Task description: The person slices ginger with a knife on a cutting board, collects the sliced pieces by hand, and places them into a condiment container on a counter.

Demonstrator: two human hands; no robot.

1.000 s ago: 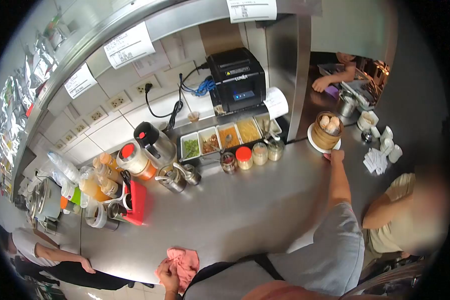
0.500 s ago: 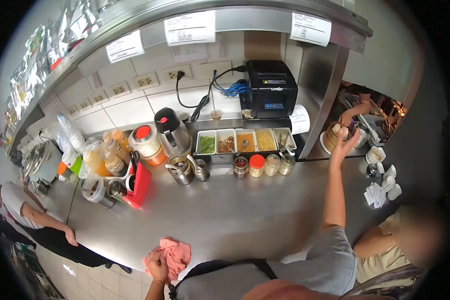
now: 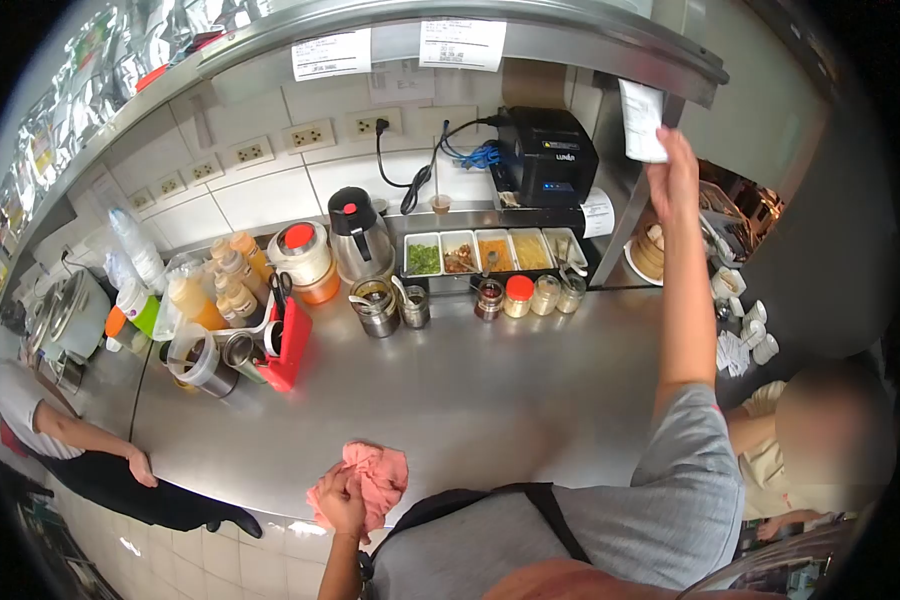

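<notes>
My right hand (image 3: 676, 175) is raised at the right end of the steel shelf, its fingers closed on the lower corner of a white printed order ticket (image 3: 642, 120). Down at the counter's front edge, my left hand (image 3: 341, 503) is closed on a crumpled pink cloth (image 3: 378, 474). Beyond my right forearm, a round bamboo steamer (image 3: 650, 258) stands on a white plate, partly hidden by the arm. Two more order tickets, a left one (image 3: 331, 55) and a right one (image 3: 462, 45), hang from the shelf rail (image 3: 560, 45).
A black receipt printer (image 3: 547, 155) stands behind topping trays (image 3: 492, 254) and several jars (image 3: 518, 297). Left are a thermos jug (image 3: 362, 235), sauce bottles (image 3: 240, 275) and a red holder (image 3: 288, 345). One person (image 3: 70, 440) stands left, another (image 3: 770, 440) close at right.
My right hand has left the bamboo steamer and moved up to the ticket, which now hangs lower, off the rail. My left hand stays on the cloth. Another person's arm has left the pass opening.
</notes>
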